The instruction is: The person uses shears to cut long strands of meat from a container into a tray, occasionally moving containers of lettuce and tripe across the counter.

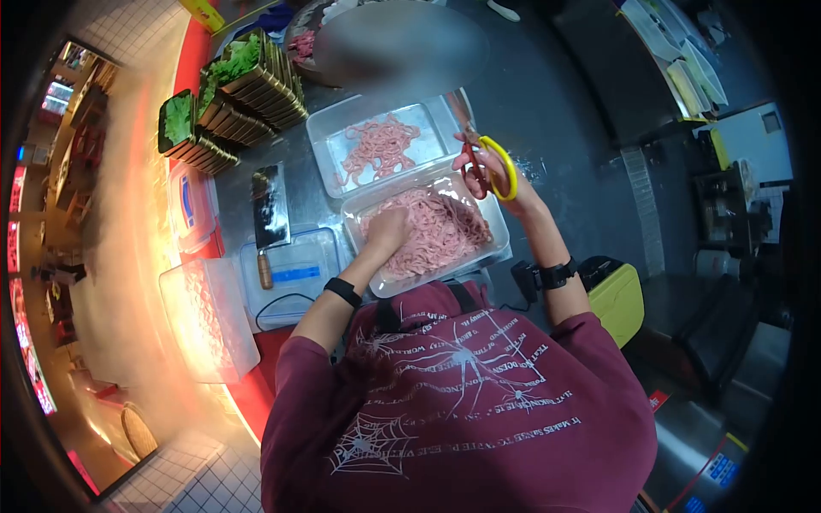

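Meat strips (440, 235) lie in the tray (503, 242) under the left hand (386, 232), which is curled into the pile, pinching some, apparently to separate them. Scissors (503, 164) are gripped in the right hand (515, 195), kept raised just beside the tray.

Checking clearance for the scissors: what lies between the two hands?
Head view: only pink meat strips in the near clear tray lie between the left hand, resting on them, and the right hand holding yellow-handled scissors.

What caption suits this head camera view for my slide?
The left hand rests in a tray of pink meat strips; right hand holds yellow-handled scissors.
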### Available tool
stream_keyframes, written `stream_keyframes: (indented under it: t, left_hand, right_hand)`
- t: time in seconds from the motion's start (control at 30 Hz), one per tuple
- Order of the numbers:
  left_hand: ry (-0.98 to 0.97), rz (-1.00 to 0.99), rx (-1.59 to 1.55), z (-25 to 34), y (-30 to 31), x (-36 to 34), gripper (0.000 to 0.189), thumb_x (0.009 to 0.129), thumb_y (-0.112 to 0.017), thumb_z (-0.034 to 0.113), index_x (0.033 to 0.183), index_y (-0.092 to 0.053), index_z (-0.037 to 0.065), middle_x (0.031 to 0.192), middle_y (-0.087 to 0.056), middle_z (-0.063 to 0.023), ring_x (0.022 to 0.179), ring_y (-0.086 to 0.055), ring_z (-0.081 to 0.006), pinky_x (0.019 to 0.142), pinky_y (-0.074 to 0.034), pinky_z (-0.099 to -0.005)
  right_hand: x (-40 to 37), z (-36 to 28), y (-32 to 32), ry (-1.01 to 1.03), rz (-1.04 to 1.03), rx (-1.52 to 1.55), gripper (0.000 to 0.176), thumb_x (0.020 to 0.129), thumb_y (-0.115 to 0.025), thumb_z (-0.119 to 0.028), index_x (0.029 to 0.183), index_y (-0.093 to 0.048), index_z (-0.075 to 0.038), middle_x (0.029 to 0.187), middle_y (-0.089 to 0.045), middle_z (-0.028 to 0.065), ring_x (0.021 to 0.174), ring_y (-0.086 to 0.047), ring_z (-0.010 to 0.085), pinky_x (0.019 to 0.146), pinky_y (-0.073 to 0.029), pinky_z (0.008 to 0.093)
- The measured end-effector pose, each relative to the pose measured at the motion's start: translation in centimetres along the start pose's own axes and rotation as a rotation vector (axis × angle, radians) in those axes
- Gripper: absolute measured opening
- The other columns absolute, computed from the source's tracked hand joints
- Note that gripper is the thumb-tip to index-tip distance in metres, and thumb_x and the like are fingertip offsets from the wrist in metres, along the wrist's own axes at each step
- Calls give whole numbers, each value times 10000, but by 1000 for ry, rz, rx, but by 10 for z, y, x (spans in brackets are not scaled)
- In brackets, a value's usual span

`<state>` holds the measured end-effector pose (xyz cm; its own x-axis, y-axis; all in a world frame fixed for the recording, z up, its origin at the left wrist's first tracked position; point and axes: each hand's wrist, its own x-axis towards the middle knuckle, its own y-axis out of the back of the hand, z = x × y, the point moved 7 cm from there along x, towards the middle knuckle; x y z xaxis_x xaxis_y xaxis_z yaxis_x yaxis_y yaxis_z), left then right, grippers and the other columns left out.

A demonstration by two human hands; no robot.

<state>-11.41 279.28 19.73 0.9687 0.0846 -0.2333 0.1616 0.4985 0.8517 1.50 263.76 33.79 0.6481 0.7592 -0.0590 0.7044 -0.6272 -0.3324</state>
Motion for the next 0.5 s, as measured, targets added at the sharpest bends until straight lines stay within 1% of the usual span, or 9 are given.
stream_keyframes:
  t: [0.1,0.2,0.23,0.27,0.33,0.37,0.43,0.47,0.5]
  left_hand:
    - [124,20,-110,-11,2,4,229,772,-617,272,863,-679,71,874,-660,-169,811,-632,-366,721,-496,-463]
    - [98,-29,-212,-10,28,-2,231,770,-628,285,840,-694,76,839,-656,-178,801,-633,-359,713,-491,-442]
    - [165,-54,-279,-12,34,-4,243,774,-642,295,828,-705,66,803,-647,-196,789,-636,-343,704,-485,-416]
    - [165,-53,-279,-15,36,-4,243,774,-642,295,828,-705,66,803,-647,-196,789,-636,-343,704,-485,-416]
    - [133,-67,-507,-20,37,-5,251,806,-636,269,886,-693,37,809,-653,-182,772,-636,-325,704,-482,-378]
    - [135,-69,-505,-20,42,-5,251,806,-636,269,886,-693,37,809,-653,-182,772,-636,-325,704,-482,-378]
    - [-125,44,-531,3,79,-8,233,887,-602,199,866,-637,-31,730,-621,-56,752,-605,-141,681,-471,-309]
    - [-123,45,-526,8,94,-8,233,887,-602,199,866,-637,-31,730,-621,-56,752,-605,-141,681,-471,-309]
    - [-132,-26,-604,17,109,-8,221,896,-587,186,854,-638,-26,751,-626,-53,756,-595,-134,699,-469,-305]
  right_hand:
    - [-5,8,-6,-58,-3,1,629,934,-548,-418,1354,-390,23,937,-607,36,565,-474,55,491,-382,184]
    - [-7,14,-8,-87,-29,32,629,928,-558,-421,1362,-387,1,931,-605,37,571,-493,59,475,-391,183]
    - [-6,14,-9,-85,-30,32,629,928,-558,-421,1362,-387,1,931,-605,37,571,-493,59,475,-391,183]
    - [-7,14,-11,-88,-32,17,620,928,-560,-412,1362,-387,-4,930,-602,37,575,-501,60,467,-392,184]
    - [-6,15,-15,-91,-33,2,611,928,-562,-402,1362,-386,-10,928,-599,38,579,-510,61,458,-394,185]
    - [-6,14,-19,-112,-38,-28,606,926,-566,-389,1358,-387,-4,929,-595,37,580,-512,61,462,-399,186]
    - [-4,13,-29,-149,-51,-98,581,919,-591,-347,1357,-411,-11,952,-593,16,635,-494,40,513,-405,173]
    - [-1,15,-34,-146,-53,-94,581,919,-591,-347,1357,-411,-11,952,-593,16,635,-494,40,513,-405,173]
    - [2,15,-38,-131,-25,-184,568,900,-623,-314,1348,-423,-28,959,-586,11,638,-489,44,521,-404,178]
